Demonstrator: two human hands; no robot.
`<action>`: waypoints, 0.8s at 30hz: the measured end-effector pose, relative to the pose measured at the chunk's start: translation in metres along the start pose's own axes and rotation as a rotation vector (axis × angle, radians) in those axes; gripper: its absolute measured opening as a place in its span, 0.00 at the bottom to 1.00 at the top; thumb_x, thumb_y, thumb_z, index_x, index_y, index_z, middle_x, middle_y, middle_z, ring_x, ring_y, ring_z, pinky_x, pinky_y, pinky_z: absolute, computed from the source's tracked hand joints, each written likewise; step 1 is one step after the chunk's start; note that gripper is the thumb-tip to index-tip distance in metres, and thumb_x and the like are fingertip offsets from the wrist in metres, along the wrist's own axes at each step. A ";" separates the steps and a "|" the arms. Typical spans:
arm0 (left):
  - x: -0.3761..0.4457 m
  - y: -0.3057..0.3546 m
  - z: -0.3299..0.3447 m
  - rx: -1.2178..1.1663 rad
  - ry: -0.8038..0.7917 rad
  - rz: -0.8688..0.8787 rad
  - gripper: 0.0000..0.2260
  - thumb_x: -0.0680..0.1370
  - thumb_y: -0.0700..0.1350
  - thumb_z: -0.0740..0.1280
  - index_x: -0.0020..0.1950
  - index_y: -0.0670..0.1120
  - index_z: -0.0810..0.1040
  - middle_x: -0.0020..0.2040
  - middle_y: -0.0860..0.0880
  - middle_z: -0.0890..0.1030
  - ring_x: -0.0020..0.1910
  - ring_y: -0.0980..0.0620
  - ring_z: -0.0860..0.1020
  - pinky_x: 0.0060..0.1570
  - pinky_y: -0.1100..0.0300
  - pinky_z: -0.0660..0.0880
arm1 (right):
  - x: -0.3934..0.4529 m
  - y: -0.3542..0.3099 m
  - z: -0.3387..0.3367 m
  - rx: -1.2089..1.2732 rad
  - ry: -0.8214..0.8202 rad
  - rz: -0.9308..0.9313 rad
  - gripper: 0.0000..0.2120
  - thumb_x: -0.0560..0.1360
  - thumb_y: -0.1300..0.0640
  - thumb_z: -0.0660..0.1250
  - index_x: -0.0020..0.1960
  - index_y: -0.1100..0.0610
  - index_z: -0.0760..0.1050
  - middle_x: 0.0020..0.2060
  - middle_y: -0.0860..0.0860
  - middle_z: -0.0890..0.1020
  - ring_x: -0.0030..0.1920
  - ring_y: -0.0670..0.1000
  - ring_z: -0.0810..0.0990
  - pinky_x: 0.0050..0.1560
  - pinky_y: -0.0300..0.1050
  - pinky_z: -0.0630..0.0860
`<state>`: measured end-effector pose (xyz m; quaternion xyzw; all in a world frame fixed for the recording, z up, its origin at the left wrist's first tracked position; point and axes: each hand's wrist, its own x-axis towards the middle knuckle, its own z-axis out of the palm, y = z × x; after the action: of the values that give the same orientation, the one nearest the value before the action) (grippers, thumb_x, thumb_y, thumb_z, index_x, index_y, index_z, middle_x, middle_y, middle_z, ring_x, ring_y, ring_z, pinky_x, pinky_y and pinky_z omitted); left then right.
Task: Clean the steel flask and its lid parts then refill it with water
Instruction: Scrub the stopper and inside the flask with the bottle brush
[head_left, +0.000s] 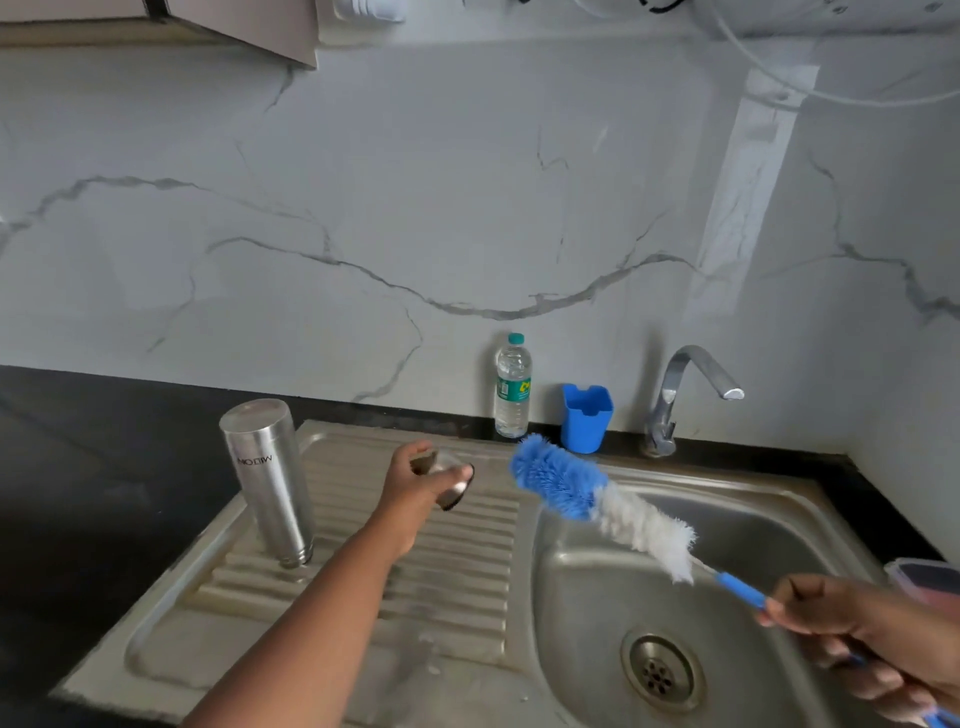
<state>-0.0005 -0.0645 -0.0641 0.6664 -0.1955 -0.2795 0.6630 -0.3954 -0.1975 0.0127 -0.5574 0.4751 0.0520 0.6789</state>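
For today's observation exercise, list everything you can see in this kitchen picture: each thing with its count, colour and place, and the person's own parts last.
steel flask: one, silver, standing upside down on the drainboard
lid part: one, steel and dark, held in the left hand above the drainboard
bottle brush: one, blue and white bristles, blue handle, held over the sink basin
water bottle: one, clear with teal cap, against the wall behind the sink
holder cup: one, blue, right of the water bottle
tap: one, chrome, behind the basin
container: one, dark with pale rim, right edge, partly out of view
hands: left hand grips the lid part; right hand grips the brush handle
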 end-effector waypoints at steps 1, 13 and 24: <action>0.001 -0.006 -0.001 0.166 -0.035 0.051 0.31 0.67 0.40 0.80 0.64 0.51 0.69 0.59 0.47 0.74 0.57 0.47 0.76 0.54 0.57 0.72 | -0.001 0.001 0.004 -0.039 0.048 0.009 0.30 0.58 0.52 0.81 0.51 0.67 0.72 0.29 0.56 0.66 0.22 0.46 0.57 0.23 0.32 0.56; 0.002 -0.043 -0.013 0.939 -0.438 0.219 0.49 0.65 0.46 0.81 0.79 0.53 0.56 0.68 0.50 0.73 0.63 0.51 0.73 0.59 0.60 0.70 | 0.005 0.014 0.061 -0.687 0.446 -0.235 0.09 0.72 0.55 0.74 0.34 0.53 0.78 0.21 0.49 0.74 0.20 0.41 0.68 0.24 0.31 0.63; -0.003 -0.050 -0.020 1.054 -0.447 0.213 0.49 0.67 0.45 0.80 0.79 0.50 0.54 0.68 0.49 0.73 0.63 0.51 0.72 0.59 0.60 0.70 | 0.020 0.004 0.087 -0.826 0.491 -0.337 0.09 0.72 0.49 0.72 0.41 0.37 0.74 0.27 0.46 0.80 0.24 0.41 0.73 0.32 0.33 0.69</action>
<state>0.0048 -0.0451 -0.1144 0.8078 -0.5095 -0.2102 0.2091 -0.3359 -0.1347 -0.0101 -0.8439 0.4640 -0.0070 0.2692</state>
